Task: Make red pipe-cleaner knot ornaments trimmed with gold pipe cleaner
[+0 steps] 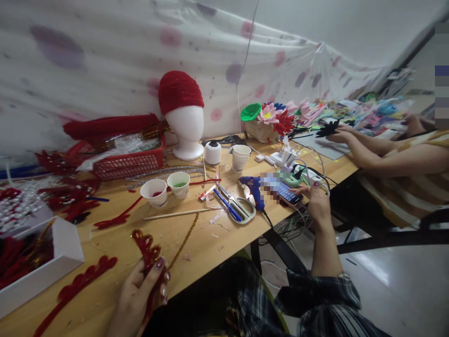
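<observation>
My left hand (140, 290) is closed around a red pipe-cleaner piece (149, 250) with looped gold tinsel edging, near the table's front edge. A gold tinsel stem (184, 241) slants up from beside those fingers. At the right, my right hand (318, 206) has a finger stretched onto the lit screen of a phone (289, 192), which lies at the table edge; its other fingers are partly hidden. A blue glue gun (257, 192) lies left of the phone. Scissors (243, 210) and a blue pen (228, 203) rest together nearby. A scalloped red pipe-cleaner piece (82, 285) lies left of my left hand.
Paper cups (154, 193) hold small red and green bits. Behind stand a foam head (185, 128) in a red cap and a red basket (129, 161). A white box (66, 243) stands left. Cables surround a power strip (310, 175). A co-worker's hands (342, 133) hold a black flower.
</observation>
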Motion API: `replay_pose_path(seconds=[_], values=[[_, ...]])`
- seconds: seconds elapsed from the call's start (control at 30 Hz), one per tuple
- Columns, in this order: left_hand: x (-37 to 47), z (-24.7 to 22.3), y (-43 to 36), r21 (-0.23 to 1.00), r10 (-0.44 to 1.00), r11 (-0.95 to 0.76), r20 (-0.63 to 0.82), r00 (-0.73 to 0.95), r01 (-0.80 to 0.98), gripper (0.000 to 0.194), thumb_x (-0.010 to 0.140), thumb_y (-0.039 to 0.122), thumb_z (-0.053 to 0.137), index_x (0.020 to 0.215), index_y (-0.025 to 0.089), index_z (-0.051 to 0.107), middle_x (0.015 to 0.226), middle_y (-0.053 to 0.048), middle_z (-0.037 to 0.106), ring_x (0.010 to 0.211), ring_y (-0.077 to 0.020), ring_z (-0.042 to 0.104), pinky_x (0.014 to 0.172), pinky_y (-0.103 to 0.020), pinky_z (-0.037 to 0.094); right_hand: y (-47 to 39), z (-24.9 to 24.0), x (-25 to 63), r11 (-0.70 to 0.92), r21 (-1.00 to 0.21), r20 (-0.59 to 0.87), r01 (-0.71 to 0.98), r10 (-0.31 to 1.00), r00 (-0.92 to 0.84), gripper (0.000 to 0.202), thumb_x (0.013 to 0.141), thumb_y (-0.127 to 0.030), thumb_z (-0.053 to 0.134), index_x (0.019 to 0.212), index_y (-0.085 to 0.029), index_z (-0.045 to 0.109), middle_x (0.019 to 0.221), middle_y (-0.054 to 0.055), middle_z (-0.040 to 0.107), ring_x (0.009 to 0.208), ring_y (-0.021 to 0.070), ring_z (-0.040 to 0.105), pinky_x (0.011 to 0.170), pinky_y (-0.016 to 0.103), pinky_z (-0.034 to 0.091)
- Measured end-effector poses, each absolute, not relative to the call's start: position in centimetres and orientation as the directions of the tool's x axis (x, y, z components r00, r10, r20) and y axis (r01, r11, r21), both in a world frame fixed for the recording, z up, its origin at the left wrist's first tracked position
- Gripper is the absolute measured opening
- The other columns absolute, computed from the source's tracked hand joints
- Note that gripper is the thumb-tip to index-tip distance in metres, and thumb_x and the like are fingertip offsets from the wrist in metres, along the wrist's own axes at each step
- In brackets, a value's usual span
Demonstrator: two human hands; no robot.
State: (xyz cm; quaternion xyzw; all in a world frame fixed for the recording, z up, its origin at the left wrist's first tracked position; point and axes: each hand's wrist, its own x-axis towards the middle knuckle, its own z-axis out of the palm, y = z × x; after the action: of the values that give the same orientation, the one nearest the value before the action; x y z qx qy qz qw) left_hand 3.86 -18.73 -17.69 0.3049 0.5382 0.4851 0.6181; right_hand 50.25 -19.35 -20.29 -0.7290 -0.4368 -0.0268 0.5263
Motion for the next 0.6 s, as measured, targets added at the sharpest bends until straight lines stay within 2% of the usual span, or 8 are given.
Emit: replay_pose_path(seconds=[0.17,0.37,0.5,0.6], values=[[3.82,-17.69,-18.73,0.896,0.926,0.348,-0.375,-0.052,-0.275,0.056,0.044,0.053,0.093,0.074,0.015,0.066,0.054,0.002,0.064,0.041,-0.0063,0.049,0.037,-0.013,0.041,-19.54,-20.15,49.91,-0.061,-0.781,0.469,0.622,0.599,0.649,0.072,0.092,-0.074,0.026,0.067,-0.022,0.069,0.075,0.012,0.076,0.100,0.0321,0.069,0.099,0.050,0.047],[3.82,-17.68,-18.78,0.899,0.928,0.344,-0.370,-0.050,-0.270,0.051,0.047,0.050,0.092,0.073,0.015,0.066,0.054,0.002,0.064,0.041,-0.0070,0.050,0.037,-0.014,0.040,-19.67,-20.03,49.62,-0.046,-0.783,0.495,0.620,0.558,0.666,0.070,0.094,-0.071,0.025,0.063,-0.024,0.067,0.077,0.011,0.076,0.106,0.0317,0.067,0.106,0.050,0.042],[3.80,-17.71,-18.79,0.901,0.928,0.341,-0.368,-0.057,-0.268,0.050,0.047,0.049,0.092,0.073,0.016,0.066,0.054,0.002,0.064,0.042,-0.0079,0.051,0.037,-0.015,0.041,-19.66,-19.97,49.47,-0.037,-0.783,0.506,0.621,0.544,0.670,0.070,0.094,-0.070,0.026,0.063,-0.023,0.068,0.077,0.010,0.077,0.099,0.0301,0.069,0.104,0.049,0.044],[3.79,-17.75,-18.77,0.904,0.929,0.339,-0.365,-0.056,-0.261,0.048,0.048,0.047,0.092,0.073,0.016,0.066,0.054,0.002,0.064,0.041,-0.0079,0.051,0.037,-0.015,0.041,-19.62,-20.06,49.56,-0.044,-0.774,0.514,0.631,0.537,0.669,0.069,0.093,-0.071,0.028,0.063,-0.024,0.068,0.078,0.009,0.077,0.101,0.0302,0.069,0.105,0.049,0.043]])
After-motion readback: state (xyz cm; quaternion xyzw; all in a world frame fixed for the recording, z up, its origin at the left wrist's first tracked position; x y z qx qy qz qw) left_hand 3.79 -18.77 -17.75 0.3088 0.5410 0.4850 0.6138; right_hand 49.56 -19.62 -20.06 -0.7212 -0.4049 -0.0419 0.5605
